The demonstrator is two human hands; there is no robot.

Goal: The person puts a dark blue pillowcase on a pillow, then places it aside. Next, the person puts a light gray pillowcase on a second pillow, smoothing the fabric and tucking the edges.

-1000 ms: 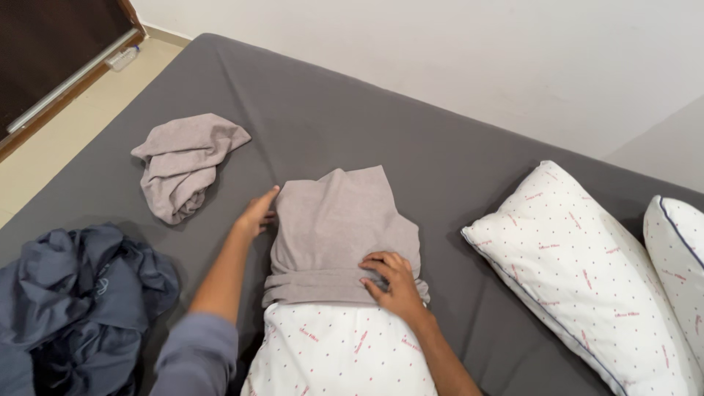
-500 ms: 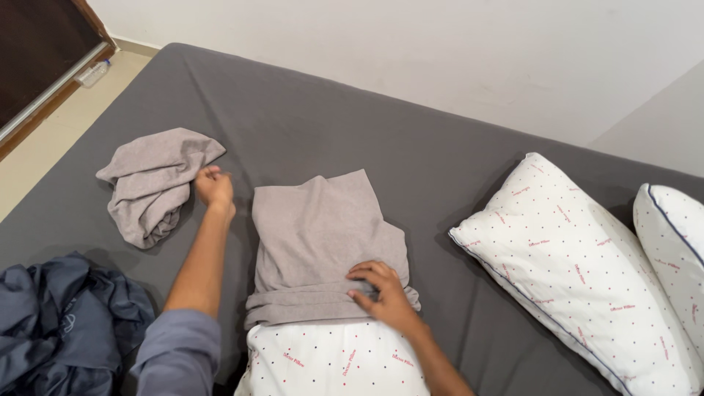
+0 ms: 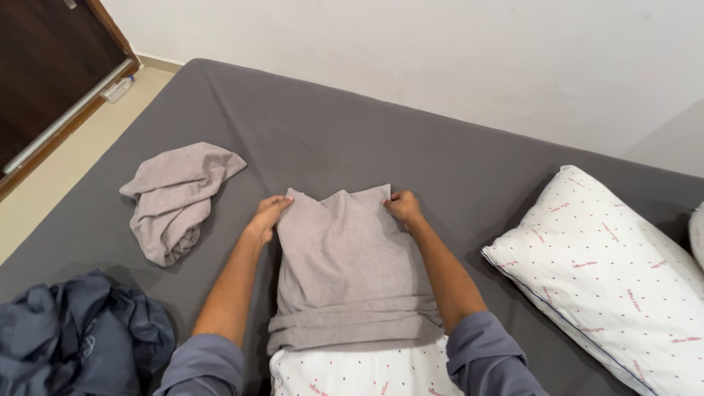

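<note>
A white dotted pillow (image 3: pixel 367 374) lies in front of me on the dark grey bed (image 3: pixel 330 139), half inside a taupe pillowcase (image 3: pixel 352 264). The case covers the pillow's far part and is bunched in a band near me. My left hand (image 3: pixel 270 214) pinches the case's far left corner. My right hand (image 3: pixel 403 207) grips the far right corner. Both forearms run along the sides of the case.
A second crumpled taupe pillowcase (image 3: pixel 176 198) lies to the left. A heap of dark blue fabric (image 3: pixel 73 341) sits at the lower left. Another white dotted pillow (image 3: pixel 616 279) rests at the right. A white wall stands behind the bed, with a wooden door (image 3: pixel 44 66) at the upper left.
My left hand came back from beside the crumpled case to the far left corner. My right hand left the bunched band and moved up to the far right corner.
</note>
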